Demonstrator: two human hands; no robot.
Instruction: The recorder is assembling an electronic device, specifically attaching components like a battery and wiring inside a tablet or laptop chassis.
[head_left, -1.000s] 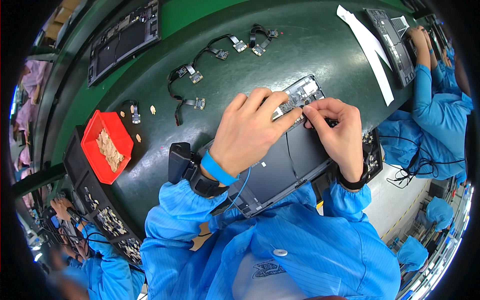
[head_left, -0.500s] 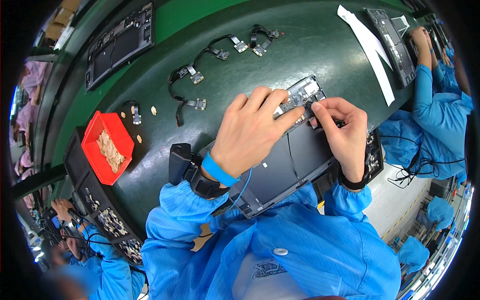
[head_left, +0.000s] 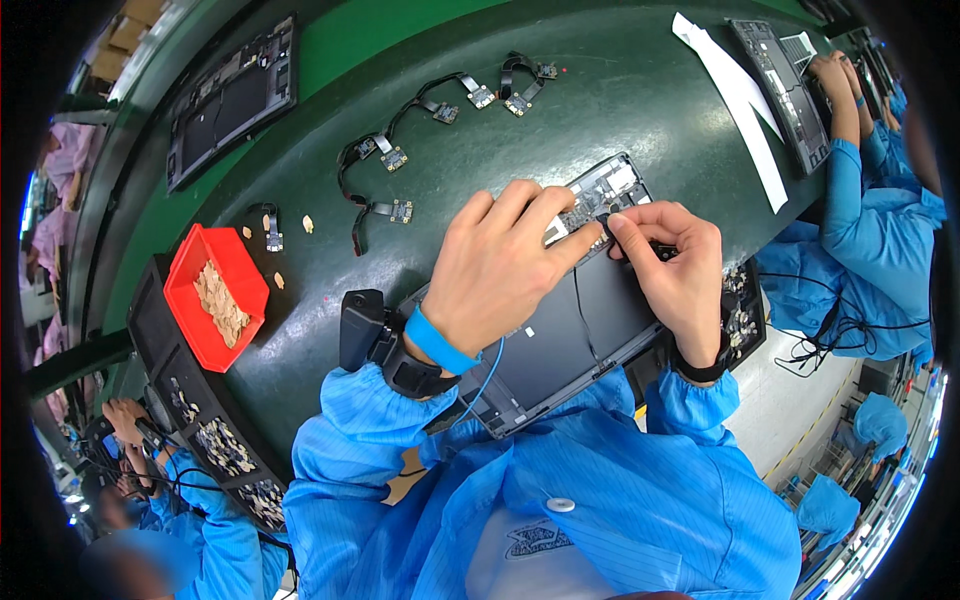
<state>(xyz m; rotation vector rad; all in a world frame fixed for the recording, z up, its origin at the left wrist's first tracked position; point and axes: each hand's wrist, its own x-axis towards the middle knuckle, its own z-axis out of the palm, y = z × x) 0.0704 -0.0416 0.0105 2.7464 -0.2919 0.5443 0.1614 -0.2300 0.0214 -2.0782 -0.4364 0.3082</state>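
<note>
Intently, a person in a blue smock bends both bare hands over an opened laptop base (head_left: 530, 365), which lies slanted on a green worktable (head_left: 450, 250), its near edge close against the smock (head_left: 640, 500).

The left hand (head_left: 500, 260) reaches in palm down from the lower left, knuckles arched, fingers half bent over the exposed circuit board (head_left: 590, 200), thumb stretched toward the right and standing apart from the forefinger; it is loosely spread, gripping nothing that can be seen. A blue wristband (head_left: 437, 340) circles that wrist.

Opposite, the right hand (head_left: 675, 265) comes up from the lower right, its thumb and forefinger pinched together on a small dark part (head_left: 612, 209) at the board, the tips nearly meeting the left thumb.

Beyond the base's far corner, a stretch of green tabletop runs up to a chain of cabled modules (head_left: 394, 157) and, to the right, white strips (head_left: 735, 110). To the left, more tabletop separates the base from a red bin (head_left: 240, 265) seated by a black compartment tray (head_left: 155, 345). Just beside the right wrist, a second dark tray (head_left: 760, 325) crowds the base's right edge.
</note>
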